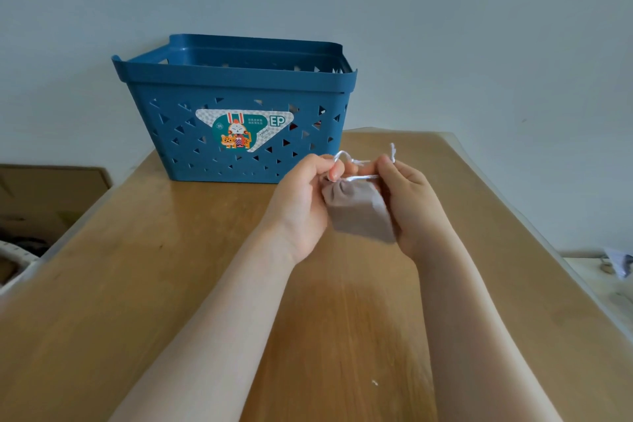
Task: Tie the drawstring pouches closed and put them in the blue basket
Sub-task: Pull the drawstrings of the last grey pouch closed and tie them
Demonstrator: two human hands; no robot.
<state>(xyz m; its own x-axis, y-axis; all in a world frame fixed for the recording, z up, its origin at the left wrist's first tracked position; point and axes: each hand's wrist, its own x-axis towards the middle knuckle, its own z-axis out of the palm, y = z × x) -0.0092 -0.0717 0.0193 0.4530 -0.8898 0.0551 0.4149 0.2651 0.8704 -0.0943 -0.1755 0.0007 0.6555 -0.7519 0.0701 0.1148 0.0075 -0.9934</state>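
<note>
While both hands pinch its white cord (356, 177), the soft grey-brown pouch (359, 211) hangs mouth-up, tilted, near the perforated blue basket (191, 134): left hand (301, 202), right hand (411, 205).

Head view: two forearms entered from the lower edge, both bare to the frame's bottom. No sleeve edge fell within view on either arm. Left hand (301, 205) and right hand (409, 202) were ungloved. Wrists and the visible fingers bore no rings, watch or bands. Nails were too small to judge. Nothing else of the person was recorded.
</note>
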